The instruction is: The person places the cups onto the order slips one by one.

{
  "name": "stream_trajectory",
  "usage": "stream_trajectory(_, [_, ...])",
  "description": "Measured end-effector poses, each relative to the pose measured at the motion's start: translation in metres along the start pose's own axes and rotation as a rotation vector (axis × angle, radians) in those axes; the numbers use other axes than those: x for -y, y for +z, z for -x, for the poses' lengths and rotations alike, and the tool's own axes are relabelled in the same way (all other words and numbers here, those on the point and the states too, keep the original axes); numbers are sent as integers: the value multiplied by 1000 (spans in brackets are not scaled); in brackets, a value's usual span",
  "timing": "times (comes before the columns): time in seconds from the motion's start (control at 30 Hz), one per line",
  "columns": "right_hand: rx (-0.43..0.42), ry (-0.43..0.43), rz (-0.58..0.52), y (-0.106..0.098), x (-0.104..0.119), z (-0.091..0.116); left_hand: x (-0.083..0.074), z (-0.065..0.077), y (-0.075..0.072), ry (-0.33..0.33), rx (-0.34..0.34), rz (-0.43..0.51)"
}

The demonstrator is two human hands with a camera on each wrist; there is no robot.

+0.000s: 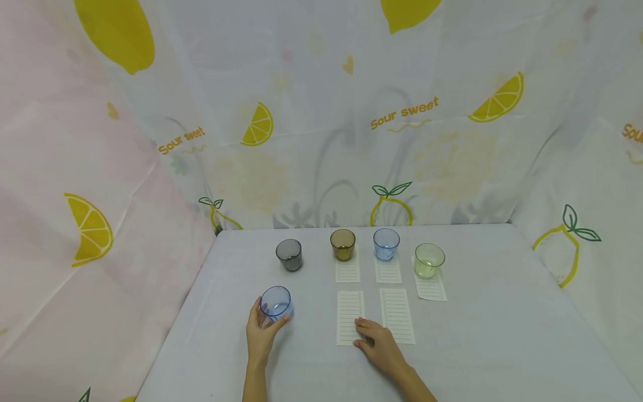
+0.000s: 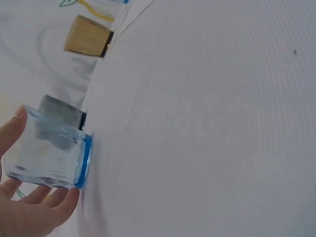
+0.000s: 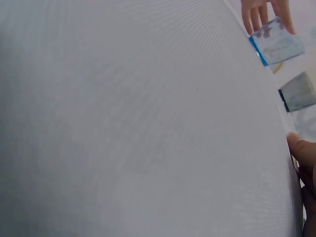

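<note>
My left hand [image 1: 261,340] holds a clear blue glass [image 1: 276,304] by its sides, thumb on one side and fingers on the other. The left wrist view shows the same blue glass [image 2: 49,153] upright, at or very close to the tabletop. Over the right edge of a lined paper slip [image 1: 349,326] lies my right hand [image 1: 380,349], its fingers loosely bent. Another lined slip [image 1: 398,312] is partly behind that hand. At the right border of the right wrist view, the right thumb [image 3: 301,148] is near the table surface; the other fingers are mostly cut off.
Behind the held glass stands a grey glass [image 1: 289,255]. Further right are an amber glass [image 1: 343,245], a second blue glass [image 1: 386,244] and a green glass [image 1: 429,261], each at a lined slip's far end. A lemon-print cloth [image 1: 311,111] hangs behind the white table [image 1: 502,312].
</note>
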State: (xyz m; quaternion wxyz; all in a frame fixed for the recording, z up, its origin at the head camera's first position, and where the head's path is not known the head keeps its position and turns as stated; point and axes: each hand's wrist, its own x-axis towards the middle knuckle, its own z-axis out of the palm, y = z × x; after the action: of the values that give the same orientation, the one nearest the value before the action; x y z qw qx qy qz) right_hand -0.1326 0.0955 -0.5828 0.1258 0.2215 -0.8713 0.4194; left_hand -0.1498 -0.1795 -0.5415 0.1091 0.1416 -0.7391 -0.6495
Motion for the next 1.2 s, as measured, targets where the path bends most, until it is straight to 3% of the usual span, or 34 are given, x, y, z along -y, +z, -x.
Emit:
stream_trajectory(0.43, [26, 26, -36, -2, -1, 0, -4, 1, 6, 35, -28, 17])
stream_trajectory(0.93, [7, 8, -44, 0, -4, 0, -15, 1, 34, 100, 89, 83])
stream_trajectory(1.2, [-2, -3, -61, 1, -4, 1, -17, 2, 49, 124, 129, 66])
